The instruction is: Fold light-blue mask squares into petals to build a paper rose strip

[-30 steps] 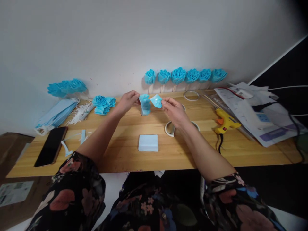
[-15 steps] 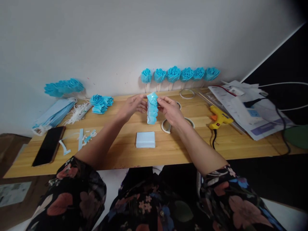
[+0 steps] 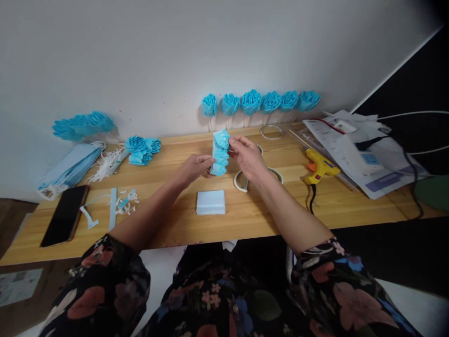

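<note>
Left hand [image 3: 193, 168] is pinching the near, lower end of the blue folded strip [image 3: 220, 153]. The strip is standing upright above the table [image 3: 351, 206], and the right hand [image 3: 249, 158] is gripping its far top end.

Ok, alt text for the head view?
Two hands hold a pleated blue strip upright over a wooden table: left hand at its bottom, right hand at its top. A pale blue pad and a yellow glue gun lie nearby.
</note>
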The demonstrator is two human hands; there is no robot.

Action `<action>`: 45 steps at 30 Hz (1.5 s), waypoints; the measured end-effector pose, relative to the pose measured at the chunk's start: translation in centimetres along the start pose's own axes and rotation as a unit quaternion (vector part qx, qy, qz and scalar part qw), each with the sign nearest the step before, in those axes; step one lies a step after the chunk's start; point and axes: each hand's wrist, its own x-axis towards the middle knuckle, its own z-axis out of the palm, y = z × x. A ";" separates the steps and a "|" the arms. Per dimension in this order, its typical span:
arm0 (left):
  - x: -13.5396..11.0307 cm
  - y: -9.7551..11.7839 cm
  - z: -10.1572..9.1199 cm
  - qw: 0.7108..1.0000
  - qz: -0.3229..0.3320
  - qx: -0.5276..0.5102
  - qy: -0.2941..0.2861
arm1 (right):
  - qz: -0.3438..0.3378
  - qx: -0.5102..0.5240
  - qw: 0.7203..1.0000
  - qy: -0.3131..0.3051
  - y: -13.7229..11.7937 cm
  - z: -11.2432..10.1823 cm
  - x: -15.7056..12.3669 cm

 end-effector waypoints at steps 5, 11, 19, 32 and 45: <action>-0.2 0.1 -1.1 0.994 0.040 -0.065 0.077 | -0.023 -0.023 0.999 0.012 -0.8 -0.6 0.2; -0.9 -0.3 -2.1 0.986 0.066 -0.110 0.106 | -0.004 -0.145 0.982 -0.118 -0.7 0.0 -0.7; -1.3 -0.3 -2.0 0.983 0.082 -0.127 0.103 | -0.053 -0.290 0.936 -0.190 0.7 0.4 -1.4; -1.5 0.0 -1.1 0.984 0.071 -0.119 0.112 | -0.056 -0.276 0.949 -0.144 1.3 0.6 -1.6; -1.4 -0.5 -1.1 0.986 0.071 -0.124 0.091 | -0.062 -0.289 0.947 -0.125 1.4 0.4 -1.4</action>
